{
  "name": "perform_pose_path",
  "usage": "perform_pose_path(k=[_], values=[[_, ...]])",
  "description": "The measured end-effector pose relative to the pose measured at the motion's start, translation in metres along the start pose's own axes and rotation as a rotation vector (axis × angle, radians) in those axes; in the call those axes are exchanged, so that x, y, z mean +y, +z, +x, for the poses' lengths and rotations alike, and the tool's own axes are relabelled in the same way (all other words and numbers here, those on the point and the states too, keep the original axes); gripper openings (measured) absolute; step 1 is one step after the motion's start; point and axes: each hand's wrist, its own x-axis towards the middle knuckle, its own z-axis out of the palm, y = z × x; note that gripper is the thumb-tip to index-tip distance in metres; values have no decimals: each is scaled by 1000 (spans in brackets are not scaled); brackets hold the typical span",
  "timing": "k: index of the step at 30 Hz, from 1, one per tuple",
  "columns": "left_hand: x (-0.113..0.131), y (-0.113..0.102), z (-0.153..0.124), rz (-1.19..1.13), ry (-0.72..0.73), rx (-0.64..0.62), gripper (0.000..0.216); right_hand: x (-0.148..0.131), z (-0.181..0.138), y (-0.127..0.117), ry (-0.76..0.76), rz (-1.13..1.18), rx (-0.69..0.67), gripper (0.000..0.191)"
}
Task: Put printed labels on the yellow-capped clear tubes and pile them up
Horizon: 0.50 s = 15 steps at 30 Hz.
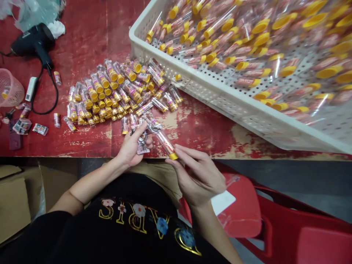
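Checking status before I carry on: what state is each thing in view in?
Left hand: closed on small shiny pieces
Right hand: pinching a clear tube
Clear tube: tilted, yellow end toward the right hand
Small tubes: heaped on the table
White crate: open-topped, holding many yellow-ended tubes
Heat gun: lying down; on or off unclear
Cord: looped
Red table: paint worn

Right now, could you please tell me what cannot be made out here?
Head view:
Crate: cut off by top and right edges.
Crate tubes, right: print blurred.
Basket: cut off by left edge.
Bundle in left hand: partly hidden by thumb.
Held tube: print too small.
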Motion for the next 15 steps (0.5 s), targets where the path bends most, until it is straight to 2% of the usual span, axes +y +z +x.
perform_pose_path(k=[4, 7, 10, 15], values=[[-4, -4, 3, -5, 22, 5, 36, -2, 0, -5, 51, 45, 27, 58], [-8, -5, 4, -19, 11, -40, 41, -1, -1, -6, 95, 128, -9, 57], [-11, -4, 3, -15, -9, -57, 44, 2, -3, -5, 59, 119, -63, 56], [-12, -3, -4, 92, 18, -14, 44, 3, -3, -5, -4, 9, -35, 56]])
